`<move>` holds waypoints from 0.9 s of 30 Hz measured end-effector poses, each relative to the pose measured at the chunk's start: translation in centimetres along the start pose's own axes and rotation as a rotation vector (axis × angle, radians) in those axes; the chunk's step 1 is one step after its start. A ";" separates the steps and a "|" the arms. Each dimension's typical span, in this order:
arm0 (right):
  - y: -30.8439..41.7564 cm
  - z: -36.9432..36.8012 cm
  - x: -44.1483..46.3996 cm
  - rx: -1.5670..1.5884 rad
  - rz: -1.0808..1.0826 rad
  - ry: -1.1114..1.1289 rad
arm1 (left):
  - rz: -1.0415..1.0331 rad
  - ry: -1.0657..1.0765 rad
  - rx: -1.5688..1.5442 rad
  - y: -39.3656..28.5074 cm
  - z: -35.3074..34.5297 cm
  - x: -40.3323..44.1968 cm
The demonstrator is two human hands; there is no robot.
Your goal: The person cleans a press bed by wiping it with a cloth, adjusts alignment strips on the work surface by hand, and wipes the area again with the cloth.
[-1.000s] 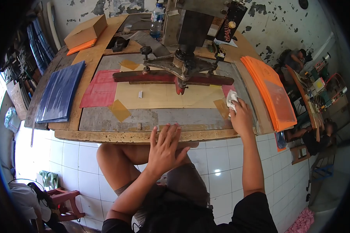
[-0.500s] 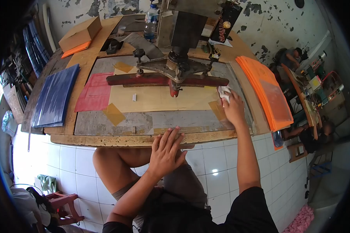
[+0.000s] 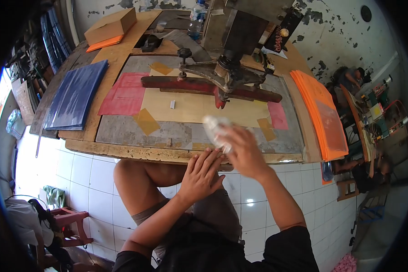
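Note:
My right hand point(image 3: 244, 152) grips a crumpled white cloth point(image 3: 216, 131), blurred by motion, over the front middle of the grey metal plate point(image 3: 122, 133). Just left of it, my left hand point(image 3: 203, 174) rests with spread fingers at the table's wooden front edge point(image 3: 104, 151), holding nothing. A cream sheet point(image 3: 190, 109) lies on the plate between red pieces point(image 3: 124, 94), with brown tape point(image 3: 146, 121) at its corners. One small white piece point(image 3: 172, 104) lies on the sheet. Above stands a press with a long red bar point(image 3: 177, 85).
Blue folders point(image 3: 75, 95) lie at the left and orange folders point(image 3: 319, 115) at the right. A cardboard box point(image 3: 110, 26) and a water bottle point(image 3: 196, 19) stand at the back. Another person point(image 3: 350, 78) sits at a bench far right.
My right hand has moved with the cloth from the plate's right side to its front middle, beside my left hand. My left hand stays at the table edge. The camera view has shifted.

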State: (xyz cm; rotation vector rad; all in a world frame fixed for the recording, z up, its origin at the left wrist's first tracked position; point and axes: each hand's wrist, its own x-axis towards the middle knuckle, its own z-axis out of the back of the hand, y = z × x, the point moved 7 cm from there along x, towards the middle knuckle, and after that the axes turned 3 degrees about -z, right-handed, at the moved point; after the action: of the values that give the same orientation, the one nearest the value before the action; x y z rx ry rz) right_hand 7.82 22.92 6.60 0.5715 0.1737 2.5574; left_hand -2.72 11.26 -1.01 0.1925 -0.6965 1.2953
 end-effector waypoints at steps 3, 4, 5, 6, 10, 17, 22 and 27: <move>-0.1 0.4 -0.2 0.117 0.030 0.077 | 0.021 -0.021 -0.042 0.0 -0.1 -0.2; -2.7 0.5 -0.3 0.129 -0.039 0.061 | 0.030 -0.028 -0.051 0.0 0.0 -0.3; -5.3 0.8 -0.6 0.058 -0.146 -0.060 | 0.039 -0.040 -0.056 0.0 0.1 -0.2; -5.3 1.0 -0.7 -0.013 -0.189 -0.056 | 0.048 -0.056 -0.058 0.0 0.2 -0.1; -0.2 0.4 -1.5 -0.001 -0.017 0.039 | 0.033 -0.123 -0.049 0.1 0.0 -0.3; -8.0 3.2 -5.2 -0.030 -0.338 -0.109 | 0.064 -0.042 -0.060 -0.3 1.0 0.4; -0.2 1.8 -5.7 -0.031 -0.099 -0.040 | 0.076 -0.025 -0.106 -0.3 1.0 0.9; -2.1 2.9 -6.0 0.029 -0.233 -0.080 | 0.065 -0.111 -0.198 -0.1 1.6 0.6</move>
State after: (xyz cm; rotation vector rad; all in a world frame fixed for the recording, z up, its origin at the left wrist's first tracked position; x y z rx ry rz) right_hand 14.67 21.72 6.55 0.6250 0.2357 2.3062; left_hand -3.19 10.92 0.64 0.0816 -0.9276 1.2749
